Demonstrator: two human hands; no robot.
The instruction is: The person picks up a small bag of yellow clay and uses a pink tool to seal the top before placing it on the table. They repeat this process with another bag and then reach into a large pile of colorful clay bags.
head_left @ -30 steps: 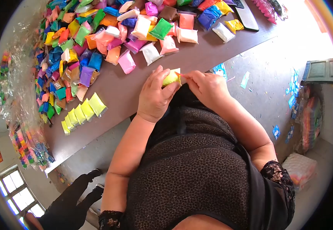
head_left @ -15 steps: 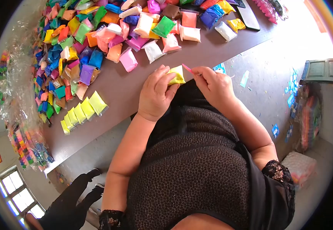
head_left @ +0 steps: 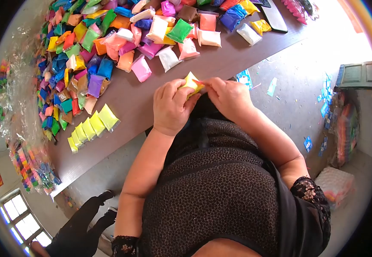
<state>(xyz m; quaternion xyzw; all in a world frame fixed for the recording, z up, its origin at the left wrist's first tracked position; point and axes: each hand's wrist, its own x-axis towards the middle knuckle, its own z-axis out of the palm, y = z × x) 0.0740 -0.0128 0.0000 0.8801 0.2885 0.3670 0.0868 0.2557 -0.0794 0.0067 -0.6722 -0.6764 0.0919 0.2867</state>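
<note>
Left hand [head_left: 171, 107]: fingers closed around a small yellow packet [head_left: 191, 82], held above the near table edge [head_left: 121, 128].
Right hand [head_left: 227, 96]: fingertips pinch a thin pink strip [head_left: 198, 82] touching the packet's top.
Row of yellow-green packets [head_left: 91, 127]: on the table, well left of the hands.

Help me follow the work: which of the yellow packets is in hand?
The yellow packet gripped in the left hand, right hand at its corner; the row of yellow-green packets lies untouched on the table.
</note>
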